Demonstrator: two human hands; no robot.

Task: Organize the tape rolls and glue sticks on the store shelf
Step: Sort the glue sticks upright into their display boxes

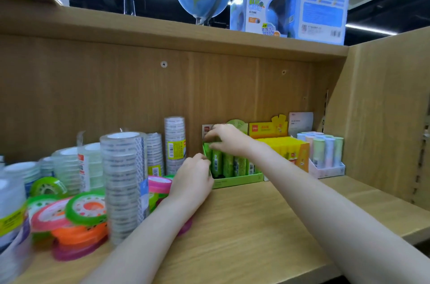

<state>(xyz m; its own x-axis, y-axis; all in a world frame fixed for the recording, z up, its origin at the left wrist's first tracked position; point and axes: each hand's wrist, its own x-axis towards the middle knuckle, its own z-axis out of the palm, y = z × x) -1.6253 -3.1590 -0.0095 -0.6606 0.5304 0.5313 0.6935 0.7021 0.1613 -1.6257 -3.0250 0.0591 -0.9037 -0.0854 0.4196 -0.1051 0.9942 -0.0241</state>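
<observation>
- Green glue sticks [229, 164] stand upright in a green display box [237, 182] at the back of the wooden shelf [256, 218]; just to its right sit a yellow box of glue sticks [282, 146] and a tray of pastel ones [322, 151], all in a fairly neat row.
- Clear tape stacks [125, 181] stand at left, some wrapped and upright, but the coloured tape rolls [76, 214] lie in a loose, overlapping heap at the front left. By my reading the glue side is nearly sorted and the tape pile is the main work left.
- Right hand [224, 138] reaches over the top left corner of the green box, fingers curled down and pinching at the stick tops there; exactly what it holds is blurred.
- Left hand [192, 179] rests against the box's left side, fingers curled at its edge, seemingly steadying it; whether it truly grips I cannot tell.
</observation>
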